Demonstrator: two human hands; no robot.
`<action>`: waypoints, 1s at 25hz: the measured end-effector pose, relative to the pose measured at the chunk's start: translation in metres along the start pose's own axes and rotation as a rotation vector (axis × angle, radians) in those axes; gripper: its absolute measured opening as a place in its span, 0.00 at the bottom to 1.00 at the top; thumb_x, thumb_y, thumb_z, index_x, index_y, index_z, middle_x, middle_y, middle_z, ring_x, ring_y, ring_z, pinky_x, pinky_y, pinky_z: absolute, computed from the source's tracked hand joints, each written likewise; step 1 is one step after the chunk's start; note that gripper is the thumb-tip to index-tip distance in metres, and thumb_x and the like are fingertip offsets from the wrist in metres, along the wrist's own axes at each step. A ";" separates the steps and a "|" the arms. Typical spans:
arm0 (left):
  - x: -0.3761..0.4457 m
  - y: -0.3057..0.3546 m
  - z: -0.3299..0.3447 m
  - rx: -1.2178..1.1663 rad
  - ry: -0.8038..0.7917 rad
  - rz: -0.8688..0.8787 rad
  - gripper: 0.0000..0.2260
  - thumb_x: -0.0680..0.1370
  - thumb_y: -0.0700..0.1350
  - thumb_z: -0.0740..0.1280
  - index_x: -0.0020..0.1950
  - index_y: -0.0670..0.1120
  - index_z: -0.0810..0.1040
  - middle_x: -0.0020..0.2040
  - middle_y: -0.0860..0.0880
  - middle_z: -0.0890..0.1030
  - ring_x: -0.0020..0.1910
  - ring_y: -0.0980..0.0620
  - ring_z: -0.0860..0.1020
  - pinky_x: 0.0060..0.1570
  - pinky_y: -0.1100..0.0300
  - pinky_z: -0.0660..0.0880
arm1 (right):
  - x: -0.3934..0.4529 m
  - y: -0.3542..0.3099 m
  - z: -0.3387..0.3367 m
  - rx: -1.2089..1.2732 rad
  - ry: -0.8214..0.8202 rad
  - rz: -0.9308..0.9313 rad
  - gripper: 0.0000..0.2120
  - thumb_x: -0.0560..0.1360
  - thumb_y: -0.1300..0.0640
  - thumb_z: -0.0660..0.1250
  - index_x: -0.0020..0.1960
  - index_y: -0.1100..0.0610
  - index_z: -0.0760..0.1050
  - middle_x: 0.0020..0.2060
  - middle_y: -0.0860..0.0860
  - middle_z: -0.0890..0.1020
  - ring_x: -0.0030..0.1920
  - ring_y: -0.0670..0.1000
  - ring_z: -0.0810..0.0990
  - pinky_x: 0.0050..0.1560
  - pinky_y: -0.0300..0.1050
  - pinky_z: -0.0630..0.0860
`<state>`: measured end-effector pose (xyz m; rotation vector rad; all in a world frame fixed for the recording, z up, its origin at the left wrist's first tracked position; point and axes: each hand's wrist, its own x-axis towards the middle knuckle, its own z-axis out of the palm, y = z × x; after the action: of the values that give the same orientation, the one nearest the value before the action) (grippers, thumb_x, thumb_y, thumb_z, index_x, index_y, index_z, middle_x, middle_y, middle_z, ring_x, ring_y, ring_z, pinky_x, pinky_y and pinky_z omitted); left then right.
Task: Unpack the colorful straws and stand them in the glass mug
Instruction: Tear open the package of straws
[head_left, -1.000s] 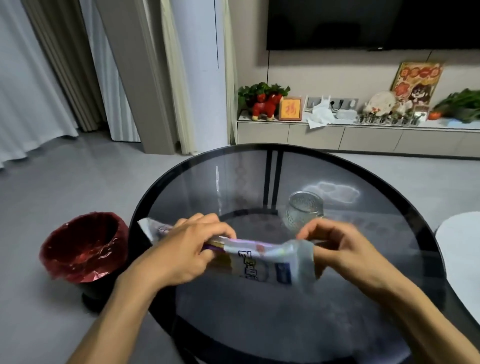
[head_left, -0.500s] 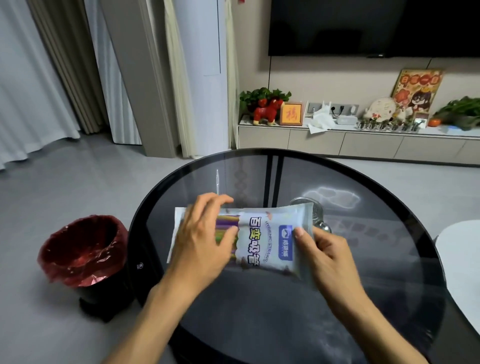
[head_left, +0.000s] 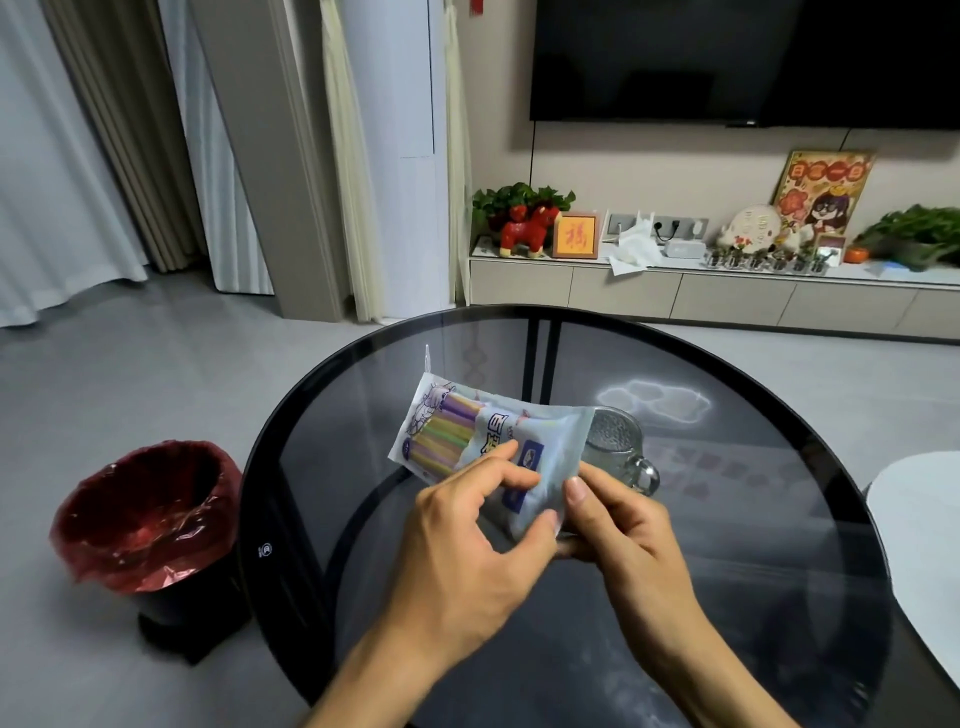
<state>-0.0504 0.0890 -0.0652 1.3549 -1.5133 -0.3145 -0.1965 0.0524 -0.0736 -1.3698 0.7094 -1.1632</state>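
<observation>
A clear plastic packet of colorful straws (head_left: 457, 434) is held up over the round dark glass table (head_left: 753, 597). Purple, green and yellow straws show through its left half. My left hand (head_left: 467, 545) and my right hand (head_left: 613, 519) meet at the packet's near right corner, both pinching the plastic there between thumb and fingers. The textured glass mug (head_left: 621, 447) stands on the table just behind the packet, its handle pointing right and its left side hidden by the packet.
A black bin with a red liner (head_left: 145, 525) stands on the floor left of the table. A white tabletop edge (head_left: 919, 525) shows at the right. A low TV cabinet (head_left: 675, 291) with ornaments lines the far wall.
The packet has been turned so its left end tilts away and up. My left hand has slid from the packet's left half to its near right corner, beside my right hand.
</observation>
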 end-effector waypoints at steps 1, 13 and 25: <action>0.000 0.000 0.000 -0.004 0.018 -0.004 0.09 0.67 0.50 0.73 0.45 0.51 0.82 0.61 0.60 0.80 0.56 0.68 0.78 0.55 0.67 0.76 | 0.000 0.001 0.001 0.002 -0.002 -0.007 0.15 0.79 0.59 0.60 0.61 0.59 0.79 0.50 0.57 0.86 0.50 0.56 0.86 0.41 0.42 0.81; 0.000 -0.007 0.002 -0.056 -0.032 0.012 0.05 0.68 0.49 0.70 0.39 0.50 0.84 0.62 0.53 0.81 0.63 0.66 0.75 0.60 0.67 0.73 | -0.007 0.002 0.013 -0.185 0.173 -0.111 0.06 0.78 0.65 0.66 0.42 0.63 0.74 0.33 0.50 0.84 0.33 0.44 0.80 0.34 0.42 0.78; 0.017 -0.015 -0.010 0.202 0.280 0.130 0.03 0.67 0.38 0.70 0.34 0.43 0.76 0.48 0.53 0.80 0.34 0.54 0.80 0.32 0.57 0.78 | 0.000 0.016 0.015 -0.127 0.284 0.012 0.09 0.67 0.63 0.65 0.31 0.62 0.65 0.28 0.58 0.76 0.32 0.52 0.78 0.35 0.53 0.80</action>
<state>-0.0305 0.0739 -0.0638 1.3840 -1.4158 0.1106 -0.1793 0.0550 -0.0871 -1.3149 1.0068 -1.3372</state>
